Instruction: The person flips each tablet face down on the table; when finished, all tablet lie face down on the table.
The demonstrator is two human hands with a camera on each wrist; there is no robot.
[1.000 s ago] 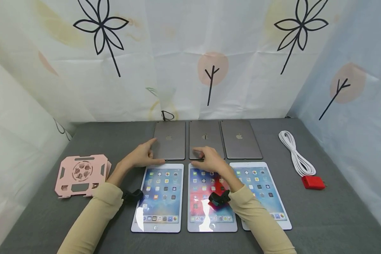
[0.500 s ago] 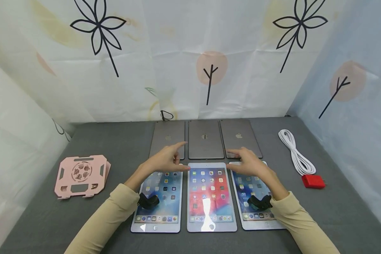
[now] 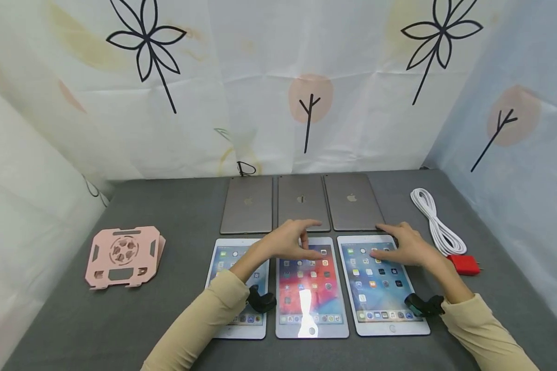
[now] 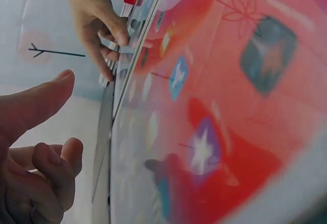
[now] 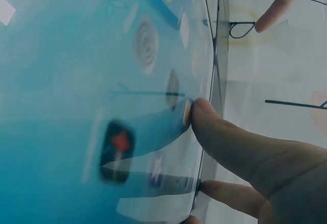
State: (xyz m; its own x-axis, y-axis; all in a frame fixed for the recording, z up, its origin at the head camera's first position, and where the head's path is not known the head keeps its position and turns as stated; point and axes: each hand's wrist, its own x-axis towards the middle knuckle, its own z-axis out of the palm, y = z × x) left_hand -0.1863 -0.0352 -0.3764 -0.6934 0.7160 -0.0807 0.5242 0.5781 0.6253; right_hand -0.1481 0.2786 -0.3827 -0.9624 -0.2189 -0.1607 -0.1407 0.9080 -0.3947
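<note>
The middle tablet lies below the left fingers, the right tablet below the right fingers; beyond both, three rear tablets; well left, the stand; to the right, cable and plug.

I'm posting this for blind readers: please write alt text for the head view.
A person's hands are over the middle and right of three white tablets with lit screens on a grey surface. Behind lie three grey tablets, backs up; a pink cut-out plate sits left, a white cable and red plug right.

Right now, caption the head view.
Left hand over middle lit tablet, right hand at rightmost one, grey tablets behind.
</note>
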